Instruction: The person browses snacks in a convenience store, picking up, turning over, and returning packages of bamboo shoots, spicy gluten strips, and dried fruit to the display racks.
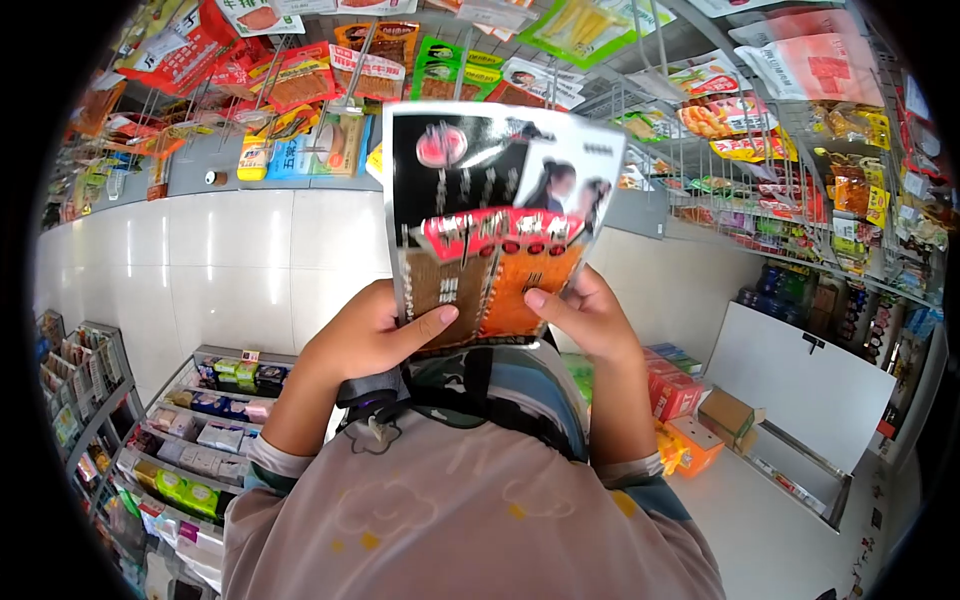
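Note:
A flat printed food packet [497, 200] is held upright in front of my body. Its front is black and white at the top, with a red banner across the middle and brown and orange panels below. My left hand [375, 335] grips the lower left edge, thumb lying over the brown panel. At the lower right, my right hand [590, 315] closes on the packet with its thumb on the orange panel. The other fingers of both hands are mostly hidden behind it.
Racks of hanging packets [375, 60] run along the far side, continuing into a wire rack [770, 140] at right. Shelves of boxed goods [205, 430] stand at lower left. Cartons [690, 440] sit beside a white panel [790, 385] at right. A small can [215, 178] stands on the base ledge.

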`<action>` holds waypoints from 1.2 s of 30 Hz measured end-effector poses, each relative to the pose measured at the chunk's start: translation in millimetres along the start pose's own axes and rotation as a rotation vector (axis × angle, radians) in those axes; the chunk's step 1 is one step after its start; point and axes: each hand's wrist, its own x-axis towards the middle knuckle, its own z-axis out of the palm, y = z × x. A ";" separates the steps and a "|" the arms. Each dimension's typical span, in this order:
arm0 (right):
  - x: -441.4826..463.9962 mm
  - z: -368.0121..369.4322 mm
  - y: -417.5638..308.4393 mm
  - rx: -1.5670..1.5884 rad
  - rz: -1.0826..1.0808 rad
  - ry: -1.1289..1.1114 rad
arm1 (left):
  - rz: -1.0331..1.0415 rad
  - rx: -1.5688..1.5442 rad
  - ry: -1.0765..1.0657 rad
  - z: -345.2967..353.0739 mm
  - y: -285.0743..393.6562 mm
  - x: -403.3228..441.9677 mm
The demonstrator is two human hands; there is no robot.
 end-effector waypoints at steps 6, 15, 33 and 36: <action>8.4 -5.3 -12.6 0.115 -0.214 0.160 | 0.041 0.267 0.021 3.1 5.3 2.9; 44.1 -55.2 20.0 0.584 -0.618 -0.242 | 0.379 0.488 -0.055 37.3 29.7 12.2; 42.2 -30.1 3.1 1.036 -0.680 -0.244 | 0.415 0.518 -0.074 54.9 22.7 9.4; 43.0 -30.2 1.2 1.011 -0.686 -0.263 | 0.389 0.509 -0.084 53.8 23.9 9.4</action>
